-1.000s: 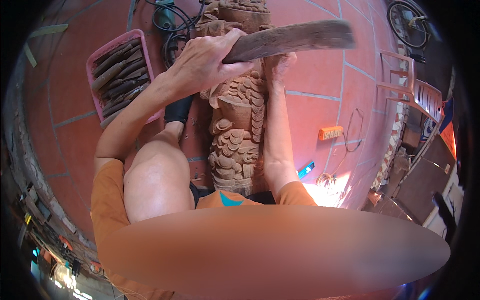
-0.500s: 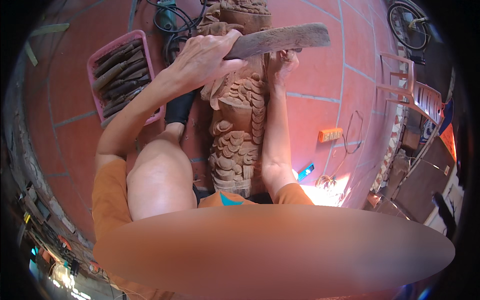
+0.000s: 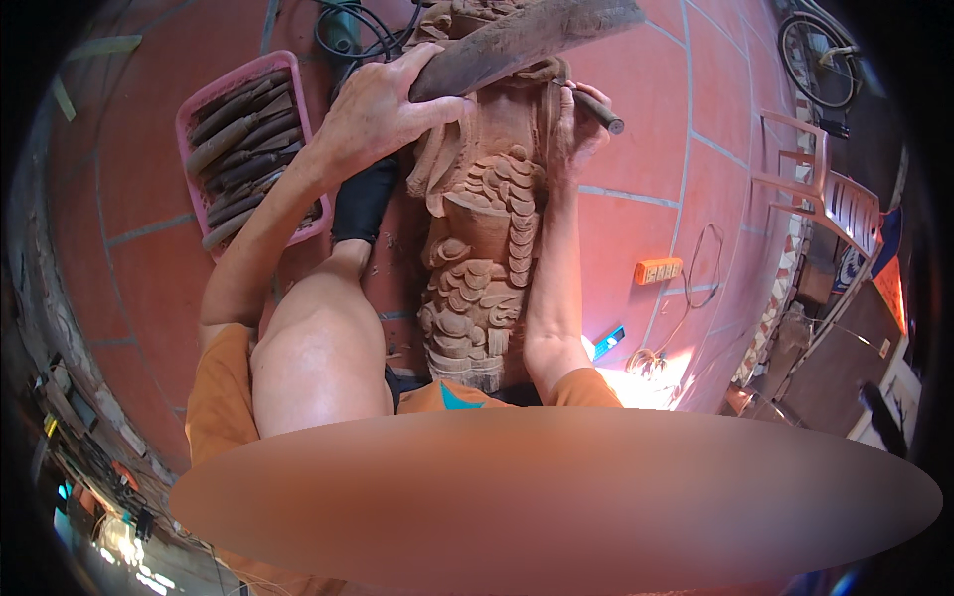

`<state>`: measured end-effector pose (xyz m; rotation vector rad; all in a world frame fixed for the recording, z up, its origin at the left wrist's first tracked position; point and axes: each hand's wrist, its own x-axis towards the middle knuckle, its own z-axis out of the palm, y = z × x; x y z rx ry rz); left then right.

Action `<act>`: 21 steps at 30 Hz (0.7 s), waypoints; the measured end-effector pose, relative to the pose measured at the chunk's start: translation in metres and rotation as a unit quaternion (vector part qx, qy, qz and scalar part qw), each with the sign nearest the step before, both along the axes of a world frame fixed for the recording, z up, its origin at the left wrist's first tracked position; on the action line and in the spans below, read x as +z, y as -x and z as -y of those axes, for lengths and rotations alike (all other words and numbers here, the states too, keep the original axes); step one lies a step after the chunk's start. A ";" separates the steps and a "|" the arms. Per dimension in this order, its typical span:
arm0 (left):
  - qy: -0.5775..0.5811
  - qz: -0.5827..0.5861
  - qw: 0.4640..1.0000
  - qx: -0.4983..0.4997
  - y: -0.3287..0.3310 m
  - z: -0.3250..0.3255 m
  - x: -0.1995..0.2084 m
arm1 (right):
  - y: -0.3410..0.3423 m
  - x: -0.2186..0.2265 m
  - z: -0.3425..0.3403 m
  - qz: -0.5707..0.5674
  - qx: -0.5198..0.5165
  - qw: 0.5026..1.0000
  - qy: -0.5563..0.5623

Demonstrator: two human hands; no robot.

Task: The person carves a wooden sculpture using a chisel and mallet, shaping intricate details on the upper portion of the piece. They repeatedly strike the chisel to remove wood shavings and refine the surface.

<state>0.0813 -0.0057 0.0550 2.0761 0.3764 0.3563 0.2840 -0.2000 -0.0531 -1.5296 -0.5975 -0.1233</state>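
Observation:
A carved wooden figure [image 3: 482, 223] lies lengthwise before me, with scale-like relief down its middle. My left hand [image 3: 383, 109] is closed around the near end of a flat, dark wooden mallet [image 3: 527, 50], held slantwise over the figure's upper part. My right hand [image 3: 573, 139] grips a chisel [image 3: 599, 111] at the figure's right edge. Its round handle end points right, toward me. The chisel's blade is mostly hidden by my fingers and the carving. The mallet's head is apart from the chisel handle.
A pink plastic basket [image 3: 302, 104] of wooden-handled chisels [image 3: 234, 144] stands left. Beyond my left hand is a green power tool [image 3: 338, 28] with a black cable. On the right are an orange power strip [image 3: 659, 271], a blue phone [image 3: 608, 342] and a chair [image 3: 845, 209].
The mallet has tilted, its free end swinging farther from me and off the chisel. My right hand has shifted slightly, and the chisel handle now shows.

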 end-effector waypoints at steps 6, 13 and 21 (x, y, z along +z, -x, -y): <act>0.002 -0.009 1.000 0.000 0.001 -0.002 -0.004 | -0.013 0.003 0.009 -0.133 -0.086 0.985 -0.065; -0.003 -0.023 1.000 0.004 0.001 0.000 -0.005 | -0.008 -0.006 0.007 -0.105 -0.010 0.992 -0.074; 0.013 -0.030 0.999 -0.006 0.002 0.002 -0.005 | -0.003 -0.003 0.007 -0.021 -0.015 1.000 0.012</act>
